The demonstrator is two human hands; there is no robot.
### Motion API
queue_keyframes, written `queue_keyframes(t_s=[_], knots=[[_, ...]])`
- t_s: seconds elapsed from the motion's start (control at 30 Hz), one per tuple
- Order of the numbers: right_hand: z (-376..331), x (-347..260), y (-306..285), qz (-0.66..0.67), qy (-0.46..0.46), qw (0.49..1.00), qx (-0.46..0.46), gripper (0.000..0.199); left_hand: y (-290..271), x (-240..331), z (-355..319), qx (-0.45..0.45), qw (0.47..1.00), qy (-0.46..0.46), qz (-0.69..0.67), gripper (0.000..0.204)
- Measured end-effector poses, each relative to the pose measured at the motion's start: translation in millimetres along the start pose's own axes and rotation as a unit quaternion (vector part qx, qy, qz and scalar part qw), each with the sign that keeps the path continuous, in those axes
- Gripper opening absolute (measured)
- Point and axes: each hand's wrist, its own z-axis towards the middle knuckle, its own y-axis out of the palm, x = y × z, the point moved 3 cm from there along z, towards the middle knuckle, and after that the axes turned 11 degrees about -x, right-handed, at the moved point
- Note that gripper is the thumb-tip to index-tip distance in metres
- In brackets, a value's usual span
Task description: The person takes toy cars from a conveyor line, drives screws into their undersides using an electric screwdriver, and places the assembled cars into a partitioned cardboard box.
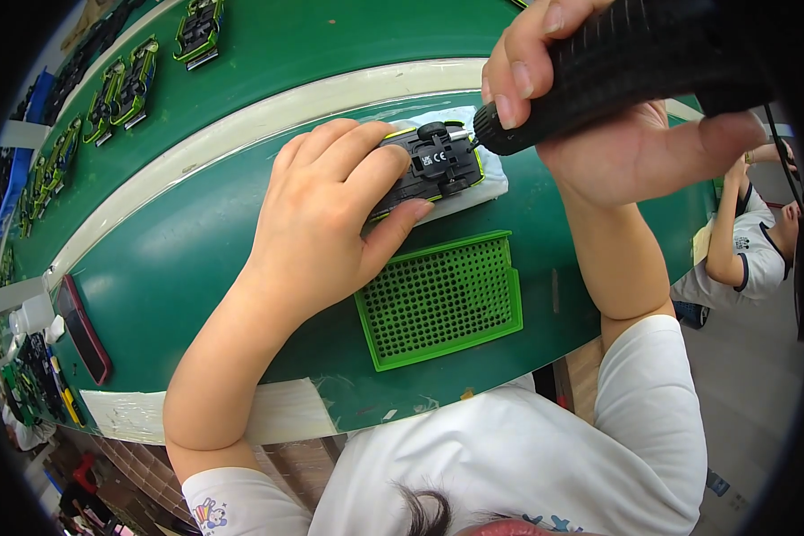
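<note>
A toy car (433,161) lies with its black underside up on a white and pale-blue pad (489,185), a bright green edge showing round it. My left hand (322,210) is closed round the car's left end, thumb on the near side and fingers on the far side. Gripped in my right hand (598,152) is a black power screwdriver (643,71), held almost level. Its tip meets the car's right end at the underside; whether it sits in a screw is too small to tell.
A green perforated tray (451,347) lies just nearer than the pad. Several more toy cars (136,82) stand on the green surface beyond a pale curved strip (268,112). A red-edged phone (84,330) lies at the left. Another person (746,237) sits at the far right.
</note>
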Motion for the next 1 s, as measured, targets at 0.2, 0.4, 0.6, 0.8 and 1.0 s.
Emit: queue_keyframes(t_s=[0.2,0.4,0.6,0.8,1.0], knots=[[-4.1,-2.2,-3.9,0.023,0.016,0.999,0.043,0.097,0.3,-2.6,-0.6,0.003,1.000,-0.003,-0.003,0.031],[-3.9,0.7,2.6,0.043,0.029,0.995,0.084,0.097,-1.2,-5.2,-4.5,0.015,1.000,0.011,-0.004,0.031],[4.4,14.9,8.6,0.197,-0.038,0.979,0.024,0.096,-1.2,-9.4,-5.2,0.030,0.999,0.036,-0.008,0.029],[-3.5,-14.4,19.8,-0.305,-0.012,0.946,0.114,0.095,2.4,-10.2,-6.2,0.035,0.999,0.029,-0.007,0.028],[-49.3,-29.6,39.3,-0.094,-0.044,0.980,-0.172,0.105,2.6,-7.8,-4.6,0.043,0.998,0.037,0.003,0.027]])
